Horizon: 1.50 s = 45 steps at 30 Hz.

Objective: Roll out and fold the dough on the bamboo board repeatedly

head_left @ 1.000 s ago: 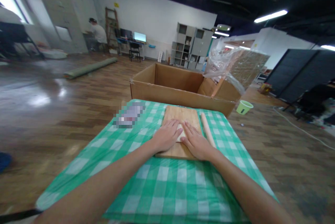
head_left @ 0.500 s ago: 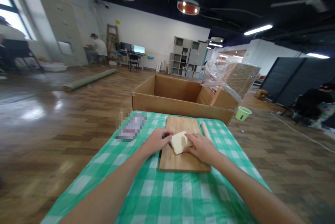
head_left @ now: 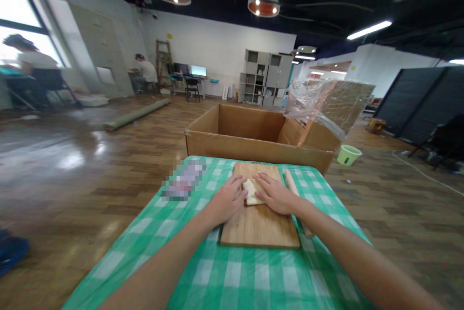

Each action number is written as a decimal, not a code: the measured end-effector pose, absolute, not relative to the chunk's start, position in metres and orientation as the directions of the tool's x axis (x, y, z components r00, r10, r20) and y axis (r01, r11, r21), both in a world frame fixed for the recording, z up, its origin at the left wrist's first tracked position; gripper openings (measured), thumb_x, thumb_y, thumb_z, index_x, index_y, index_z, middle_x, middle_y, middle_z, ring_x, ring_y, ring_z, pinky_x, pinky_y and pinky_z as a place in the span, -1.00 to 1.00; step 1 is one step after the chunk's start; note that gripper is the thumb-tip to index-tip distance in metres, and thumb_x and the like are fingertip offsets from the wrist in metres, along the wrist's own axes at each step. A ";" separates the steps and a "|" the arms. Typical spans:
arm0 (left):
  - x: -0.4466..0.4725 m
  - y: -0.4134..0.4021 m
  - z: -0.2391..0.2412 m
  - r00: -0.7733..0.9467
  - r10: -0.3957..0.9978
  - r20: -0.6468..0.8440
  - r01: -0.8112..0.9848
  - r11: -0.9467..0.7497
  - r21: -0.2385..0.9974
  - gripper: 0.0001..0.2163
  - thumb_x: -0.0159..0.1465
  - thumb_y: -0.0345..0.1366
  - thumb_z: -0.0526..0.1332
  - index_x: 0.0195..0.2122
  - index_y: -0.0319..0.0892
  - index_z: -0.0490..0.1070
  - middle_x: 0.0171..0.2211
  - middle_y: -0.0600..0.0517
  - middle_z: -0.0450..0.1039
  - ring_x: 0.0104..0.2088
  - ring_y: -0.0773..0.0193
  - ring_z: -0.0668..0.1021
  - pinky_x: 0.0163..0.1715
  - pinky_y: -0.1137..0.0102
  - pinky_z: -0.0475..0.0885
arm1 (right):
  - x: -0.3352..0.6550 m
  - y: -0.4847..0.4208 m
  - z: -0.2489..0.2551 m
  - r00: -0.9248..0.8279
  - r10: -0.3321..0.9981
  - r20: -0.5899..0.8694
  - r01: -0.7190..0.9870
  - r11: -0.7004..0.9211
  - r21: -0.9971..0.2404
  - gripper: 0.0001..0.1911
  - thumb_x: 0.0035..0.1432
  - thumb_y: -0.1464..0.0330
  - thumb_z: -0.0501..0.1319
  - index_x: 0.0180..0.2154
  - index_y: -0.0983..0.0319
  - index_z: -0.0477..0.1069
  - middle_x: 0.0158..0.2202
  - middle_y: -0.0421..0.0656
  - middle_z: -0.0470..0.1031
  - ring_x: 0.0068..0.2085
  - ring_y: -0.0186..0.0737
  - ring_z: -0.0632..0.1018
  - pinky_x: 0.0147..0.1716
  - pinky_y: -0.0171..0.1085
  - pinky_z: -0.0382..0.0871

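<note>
A pale slab of dough (head_left: 251,190) lies on a wooden cutting board (head_left: 259,225) on the green checked tablecloth (head_left: 232,271). My left hand (head_left: 227,200) rests flat at the dough's left side with its fingers on it. My right hand (head_left: 276,193) lies flat over the dough's right side, fingers spread. A wooden rolling pin (head_left: 291,182) lies just right of the board, partly hidden by my right forearm.
An open cardboard box (head_left: 253,138) stands right behind the table, with plastic-wrapped material (head_left: 326,102) leaning in it. A blurred-out object (head_left: 183,180) lies on the cloth to the left. A green cup (head_left: 348,154) sits on the wooden floor. People sit far back left.
Half a second ago my hands held the dough lifted and folded; now both hands press flat on it on the board. The camera view shifted slightly.
</note>
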<state>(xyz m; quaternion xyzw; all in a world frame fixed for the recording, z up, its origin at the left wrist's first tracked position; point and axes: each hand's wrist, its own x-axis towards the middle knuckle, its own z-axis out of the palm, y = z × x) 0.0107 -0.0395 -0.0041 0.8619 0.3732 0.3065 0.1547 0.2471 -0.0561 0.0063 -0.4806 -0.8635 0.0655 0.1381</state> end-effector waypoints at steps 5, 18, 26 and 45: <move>0.035 -0.035 -0.003 0.642 0.715 0.276 0.662 -0.699 0.269 -0.50 0.45 -0.25 -0.06 0.33 -0.40 0.22 0.37 -0.36 0.22 0.40 -0.04 0.29 0.37 0.07 0.20 | 0.225 -0.057 0.004 -0.543 0.801 0.251 0.818 0.573 -0.059 -0.51 0.49 0.29 -0.12 0.22 0.42 0.33 0.22 0.21 0.40 0.26 0.06 0.38 0.29 0.06 0.23; 0.068 -0.024 -0.024 0.394 0.867 0.307 0.580 -0.493 0.649 -0.40 0.53 -0.04 -0.30 0.42 -0.28 0.12 0.44 -0.22 0.12 0.45 0.09 0.20 0.44 0.04 0.10 | 0.203 -0.060 -0.007 -0.485 0.853 0.191 0.853 0.510 -0.111 -0.33 0.36 0.29 0.04 0.43 0.33 0.09 0.45 0.18 0.10 0.43 0.27 0.12 0.34 0.34 -0.04; 0.072 -0.034 -0.013 0.376 0.871 0.315 0.593 -0.487 0.641 -0.28 0.50 0.08 -0.28 0.41 -0.45 0.06 0.45 -0.32 0.06 0.48 0.03 0.10 0.46 0.12 -0.02 | 0.205 -0.052 -0.019 -0.534 0.833 0.142 0.821 0.551 -0.148 -0.31 0.41 0.24 0.01 0.48 0.23 -0.03 0.52 0.02 -0.07 0.48 0.30 -0.02 0.38 0.39 -0.22; 0.067 -0.041 -0.019 0.528 0.796 0.296 0.627 -0.601 0.496 -0.14 0.41 0.24 -0.16 0.40 -0.51 0.10 0.44 -0.36 0.08 0.47 -0.13 0.11 0.45 0.07 -0.08 | 0.235 -0.061 -0.025 -0.418 0.875 0.245 0.846 0.473 -0.245 -0.32 0.50 0.16 -0.32 0.46 0.35 0.00 0.50 0.02 0.00 0.51 -0.03 -0.07 0.46 0.12 -0.14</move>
